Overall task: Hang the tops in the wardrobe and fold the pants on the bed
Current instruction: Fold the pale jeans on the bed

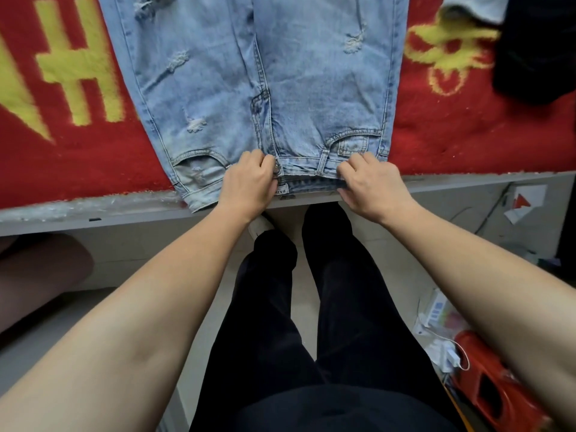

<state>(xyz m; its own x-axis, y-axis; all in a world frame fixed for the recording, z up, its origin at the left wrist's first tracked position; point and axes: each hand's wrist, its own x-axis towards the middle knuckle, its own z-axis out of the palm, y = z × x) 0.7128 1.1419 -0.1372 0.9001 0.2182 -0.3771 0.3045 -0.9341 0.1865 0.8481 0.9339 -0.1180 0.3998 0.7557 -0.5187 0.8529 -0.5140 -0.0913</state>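
Observation:
Light blue ripped jeans [218, 73] lie flat on the bed's red and yellow blanket [62, 145], front side up, with the legs running away from me and the waistband at the near edge. My left hand [247, 182] pinches the waistband at the metal button. My right hand [371, 182] grips the waistband further right, beside a belt loop and below the pocket. Both hands have curled fingers on the denim.
A black garment [536, 57] and a pale one [473, 7] lie on the blanket at the far right. The grey bed frame edge [93, 213] runs across below the jeans. A red plastic stool [495, 391] and small clutter sit on the floor at the right.

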